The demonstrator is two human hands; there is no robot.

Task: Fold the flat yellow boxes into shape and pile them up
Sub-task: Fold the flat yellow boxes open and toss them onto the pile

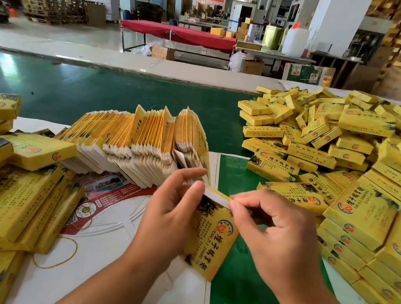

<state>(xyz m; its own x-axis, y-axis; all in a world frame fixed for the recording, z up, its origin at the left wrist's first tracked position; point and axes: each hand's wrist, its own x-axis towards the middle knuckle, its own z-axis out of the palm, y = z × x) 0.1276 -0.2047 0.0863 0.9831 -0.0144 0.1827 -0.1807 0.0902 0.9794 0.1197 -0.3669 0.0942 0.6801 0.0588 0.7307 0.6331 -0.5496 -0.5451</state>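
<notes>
Warehouse bench, green mat (250, 293). Yellow box (214, 239) gripped by left hand (170, 215), fingers curled round its edge; right hand (268, 232) pinching top flap (216, 196) at fingertips. Light, thin card, creasable: best held by edges.

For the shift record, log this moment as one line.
step: folding end flap | left hand: holds yellow box | right hand: pinches flap | folded pile: right

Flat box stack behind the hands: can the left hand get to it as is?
Probably not right away: the left hand grips the yellow box together with the right hand. The flat stack sits just beyond, nothing between.
</notes>
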